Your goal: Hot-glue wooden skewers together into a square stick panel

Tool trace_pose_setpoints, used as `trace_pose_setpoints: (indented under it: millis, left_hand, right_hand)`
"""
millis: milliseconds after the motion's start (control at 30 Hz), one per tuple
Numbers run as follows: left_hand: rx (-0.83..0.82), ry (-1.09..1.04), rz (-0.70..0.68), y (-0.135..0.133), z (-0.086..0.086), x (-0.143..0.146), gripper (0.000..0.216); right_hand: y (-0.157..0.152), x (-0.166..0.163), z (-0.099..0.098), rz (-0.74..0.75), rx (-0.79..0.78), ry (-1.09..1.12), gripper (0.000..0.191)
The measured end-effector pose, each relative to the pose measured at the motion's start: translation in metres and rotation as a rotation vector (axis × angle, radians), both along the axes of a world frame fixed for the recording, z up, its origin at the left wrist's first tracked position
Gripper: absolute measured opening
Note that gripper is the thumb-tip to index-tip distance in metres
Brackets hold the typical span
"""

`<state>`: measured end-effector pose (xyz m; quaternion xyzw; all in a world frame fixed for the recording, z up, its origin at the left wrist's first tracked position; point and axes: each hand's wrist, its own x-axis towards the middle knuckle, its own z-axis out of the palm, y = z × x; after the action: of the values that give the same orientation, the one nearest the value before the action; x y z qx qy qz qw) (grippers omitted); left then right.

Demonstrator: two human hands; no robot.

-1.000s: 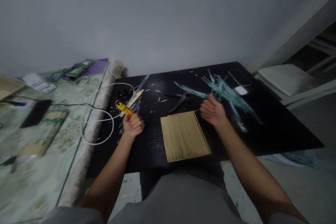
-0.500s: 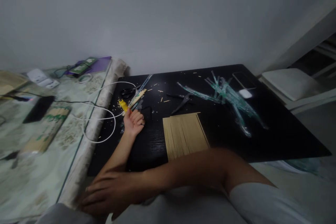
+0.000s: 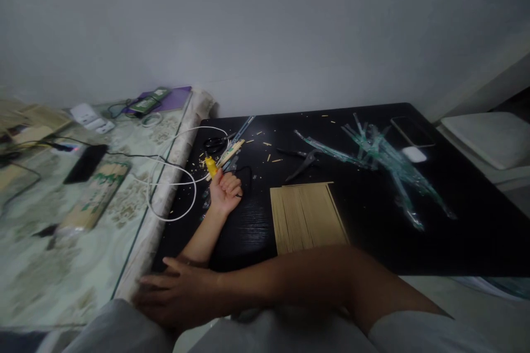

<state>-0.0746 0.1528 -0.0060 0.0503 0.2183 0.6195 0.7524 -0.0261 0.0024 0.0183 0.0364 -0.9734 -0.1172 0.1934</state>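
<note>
Glue gun point(image 3: 211, 166), small, yellow, on black table point(image 3: 455, 231), beside upturned left hand point(image 3: 226, 192)

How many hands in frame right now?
2. The left hand lies palm up on the black table beside a yellow tool; the right hand rests across the left forearm near the table's edge.

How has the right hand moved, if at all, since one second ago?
Yes. The right hand went from the far corner of the bamboo mat across to the left forearm, by the table edge.
</note>
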Motion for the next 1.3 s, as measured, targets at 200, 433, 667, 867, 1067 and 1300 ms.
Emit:
trace_pose_setpoints:
  millis: [200,433,667,867,1067,1300]
  left_hand:
    - [-0.023,0.007,0.013,0.000,0.001,0.001,0.060]
    - [-0.040,-0.005,0.028,0.000,0.003,0.002,0.059]
    - [-0.038,-0.008,0.054,0.001,0.003,-0.004,0.058]
    - [-0.033,-0.004,0.059,0.001,0.005,-0.005,0.057]
    - [-0.018,-0.023,0.069,-0.001,0.007,-0.004,0.056]
    - [-0.010,-0.040,0.089,-0.001,0.004,-0.006,0.053]
  right_hand:
    - [0.002,-0.006,-0.011,0.013,-0.034,0.049,0.055]
    - [0.003,-0.004,-0.015,-0.038,-0.069,0.042,0.047]
    - [0.013,-0.006,-0.013,-0.013,-0.116,-0.019,0.075]
    - [0.018,0.002,-0.019,0.021,-0.117,0.003,0.071]
    - [0.021,0.012,-0.031,-0.022,-0.153,-0.010,0.061]
    - [0.047,0.039,-0.038,-0.106,-0.262,0.025,0.066]
